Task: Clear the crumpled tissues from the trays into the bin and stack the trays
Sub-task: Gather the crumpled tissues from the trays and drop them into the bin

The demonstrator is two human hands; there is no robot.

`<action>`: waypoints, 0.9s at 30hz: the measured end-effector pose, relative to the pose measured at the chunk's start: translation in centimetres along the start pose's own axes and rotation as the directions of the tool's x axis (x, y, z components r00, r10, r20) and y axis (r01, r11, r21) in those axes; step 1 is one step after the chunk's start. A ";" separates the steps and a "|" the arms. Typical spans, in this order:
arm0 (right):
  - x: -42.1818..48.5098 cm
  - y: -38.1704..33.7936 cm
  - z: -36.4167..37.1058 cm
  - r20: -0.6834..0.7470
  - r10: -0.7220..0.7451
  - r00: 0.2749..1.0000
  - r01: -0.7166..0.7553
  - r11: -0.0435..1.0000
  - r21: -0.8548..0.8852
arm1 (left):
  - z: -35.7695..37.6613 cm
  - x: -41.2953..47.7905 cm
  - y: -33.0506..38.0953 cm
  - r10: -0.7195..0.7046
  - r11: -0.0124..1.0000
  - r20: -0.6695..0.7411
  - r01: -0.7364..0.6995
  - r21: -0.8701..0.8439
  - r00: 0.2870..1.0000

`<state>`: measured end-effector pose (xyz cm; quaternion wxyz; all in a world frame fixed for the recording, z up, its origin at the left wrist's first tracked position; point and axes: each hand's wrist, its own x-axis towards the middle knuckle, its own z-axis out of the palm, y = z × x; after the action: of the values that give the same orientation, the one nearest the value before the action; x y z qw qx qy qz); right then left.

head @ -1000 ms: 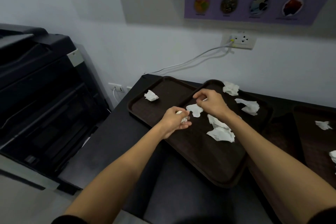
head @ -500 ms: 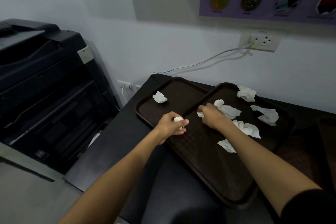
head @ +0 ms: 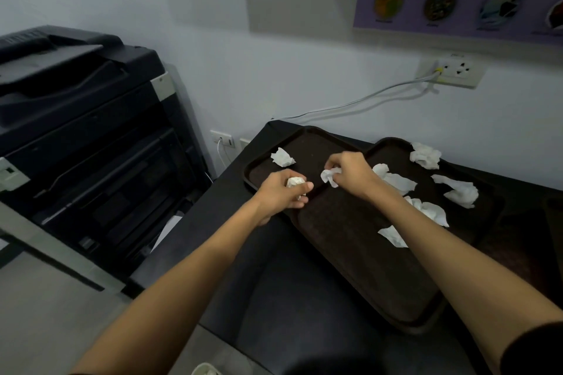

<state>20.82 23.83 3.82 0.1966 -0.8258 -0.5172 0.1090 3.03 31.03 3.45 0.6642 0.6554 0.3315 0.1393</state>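
Observation:
Two dark brown trays lie on a black table. The left tray [head: 316, 143] holds one crumpled tissue [head: 282, 157] near its far left. The right tray [head: 359, 240] overlaps the left one and carries several crumpled tissues, such as one at the back [head: 425, 156] and one at the right [head: 460, 191]. My left hand [head: 281, 192] grips a balled tissue [head: 295, 182] over the left tray's near edge. My right hand [head: 350, 173] pinches another tissue [head: 330, 176] above the seam between the trays.
A large black copier [head: 79, 143] stands left of the table [head: 274, 277]. A wall socket [head: 454, 70] with a grey cable is behind the trays. A whitish rim [head: 205, 370] shows at the bottom edge. Another dark tray edge [head: 554, 210] lies far right.
My right hand has lifted a tissue off the right tray and moved it left toward my left hand. My left hand still holds its balled tissue. The camera has shifted left.

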 end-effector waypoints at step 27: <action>-18.6 -27.9 19.4 0.175 -0.285 0.942 0.234 0.936 0.264 | -21.5 -25.8 -18.3 -0.215 0.967 -0.283 0.162 -0.198 0.935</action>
<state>-17.45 22.04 -1.86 0.2516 -0.7039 -0.6231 0.2302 -34.08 29.87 -5.84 0.6699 0.5317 0.4773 0.2015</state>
